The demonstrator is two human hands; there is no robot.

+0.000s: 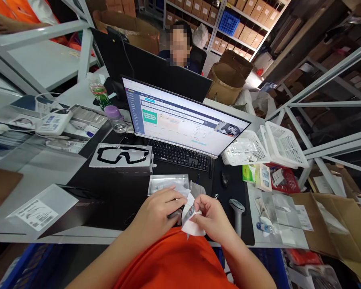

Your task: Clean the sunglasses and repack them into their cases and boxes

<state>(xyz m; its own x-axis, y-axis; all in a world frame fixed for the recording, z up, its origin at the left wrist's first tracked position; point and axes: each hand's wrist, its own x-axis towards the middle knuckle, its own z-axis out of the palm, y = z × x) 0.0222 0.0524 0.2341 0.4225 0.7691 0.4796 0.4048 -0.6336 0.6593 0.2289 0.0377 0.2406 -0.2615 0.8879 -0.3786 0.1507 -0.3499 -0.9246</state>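
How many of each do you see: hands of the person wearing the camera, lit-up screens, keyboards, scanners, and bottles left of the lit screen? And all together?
Hands: 2 (left hand; right hand, pinching a white piece)
Lit screen: 1
Keyboard: 1
Scanner: 1
Bottles: 2 (green-labelled bottle; purple-lidded bottle)
Total: 7

Slip point(195, 228) looks papery, matt; kbd point(180, 155) matt plast.

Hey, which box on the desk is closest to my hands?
The shallow, open-topped box just beyond your left hand; the glasses-printed box and the barcode-labelled box both lie farther left.
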